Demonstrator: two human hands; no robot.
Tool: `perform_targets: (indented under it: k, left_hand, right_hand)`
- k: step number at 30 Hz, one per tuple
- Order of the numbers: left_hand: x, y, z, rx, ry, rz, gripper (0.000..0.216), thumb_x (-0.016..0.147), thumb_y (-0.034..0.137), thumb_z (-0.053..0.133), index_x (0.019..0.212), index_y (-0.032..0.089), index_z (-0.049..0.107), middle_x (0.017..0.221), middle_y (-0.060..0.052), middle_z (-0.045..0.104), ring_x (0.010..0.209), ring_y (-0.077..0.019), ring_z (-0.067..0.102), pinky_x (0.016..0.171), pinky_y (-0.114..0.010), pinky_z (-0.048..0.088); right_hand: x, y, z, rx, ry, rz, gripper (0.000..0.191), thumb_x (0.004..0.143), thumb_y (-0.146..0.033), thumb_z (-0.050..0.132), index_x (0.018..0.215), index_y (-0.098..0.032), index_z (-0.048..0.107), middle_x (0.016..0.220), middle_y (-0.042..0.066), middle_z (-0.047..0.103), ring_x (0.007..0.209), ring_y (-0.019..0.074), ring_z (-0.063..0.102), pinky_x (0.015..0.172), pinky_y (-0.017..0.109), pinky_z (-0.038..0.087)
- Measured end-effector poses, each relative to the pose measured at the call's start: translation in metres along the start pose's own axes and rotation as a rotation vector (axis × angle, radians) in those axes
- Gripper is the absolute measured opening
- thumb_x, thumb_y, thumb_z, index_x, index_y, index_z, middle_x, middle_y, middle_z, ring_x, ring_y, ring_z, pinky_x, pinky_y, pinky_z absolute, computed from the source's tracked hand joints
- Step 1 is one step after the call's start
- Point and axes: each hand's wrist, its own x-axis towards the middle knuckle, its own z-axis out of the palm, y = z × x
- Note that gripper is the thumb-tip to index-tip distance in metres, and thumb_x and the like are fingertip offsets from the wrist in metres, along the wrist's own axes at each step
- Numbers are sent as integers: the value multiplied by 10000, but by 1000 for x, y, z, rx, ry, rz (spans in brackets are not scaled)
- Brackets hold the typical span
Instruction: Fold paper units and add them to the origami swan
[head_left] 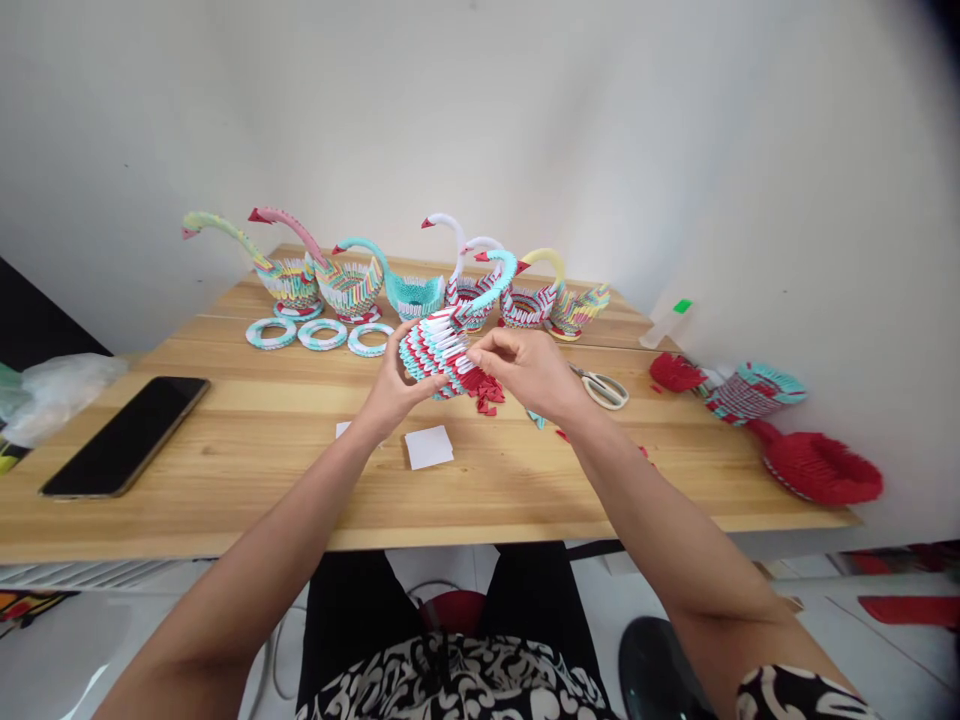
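Pale, plain walls [480,130] stand behind and to the right of a light wooden-plank surface [262,455]. Between the two hands, above the middle of this surface, is a swan of folded light-blue, red and white paper pieces [431,350]. The left hand [397,380] curls around its body from the left; the right hand [529,368] has thumb and forefinger pinched on its right side, though whether a separate piece sits between them is too small to tell.

The swan's body looks largely built up, and a curved light-blue neck with a red beak appears joined to it. Small loose red folded pieces [489,395] lie just beneath, so some piecing may be left.

Along the far side stands a row of multicoloured paper swans [416,295] that look complete, with three light-blue, white and red paper rings [322,335] before them at left. At far left near is a black smartphone [127,437]; white paper squares [429,447] lie near centre, cream-handled scissors [604,388] right of the hands, and a red paper body [821,468] at the right end.
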Motion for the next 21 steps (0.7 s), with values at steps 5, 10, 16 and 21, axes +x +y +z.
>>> perform_targets:
  k: [5, 10, 16, 21]
  left_hand:
    - [3, -7, -4, 9, 53, 24, 890, 694, 505, 774, 1415, 287, 300, 1419, -121, 464, 1289, -305, 484, 1073, -462, 409]
    - [3, -8, -3, -13, 65, 33, 922, 683, 511, 781, 1424, 281, 284, 1440, -129, 440, 1288, -306, 482, 1076, -458, 405]
    - [1, -8, -1, 33, 87, 93, 879, 741, 535, 729, 1443, 284, 264, 1462, -125, 417, 1327, -298, 446, 1096, -450, 383]
    - [0, -5, 0, 44, 91, 106, 887, 750, 556, 712, 1457, 286, 249, 1442, -125, 440, 1311, -292, 464, 1102, -445, 376]
  right_hand:
    - [7, 10, 7, 271, 94, -18, 313, 868, -467, 575, 949, -199, 716, 967, 43, 734, 930, 194, 666, 851, 320, 493]
    - [8, 10, 18, 295, 31, 25, 306, 790, -469, 670, 902, -186, 704, 893, 26, 719, 824, 169, 654, 759, 284, 503]
    - [9, -2, 28, 269, 75, 20, 229, 763, -398, 677, 774, -171, 652, 773, 11, 698, 722, 143, 620, 669, 261, 495]
    - [11, -6, 32, 262, 58, 59, 201, 748, -372, 672, 757, -173, 645, 752, 12, 695, 692, 147, 619, 621, 259, 483]
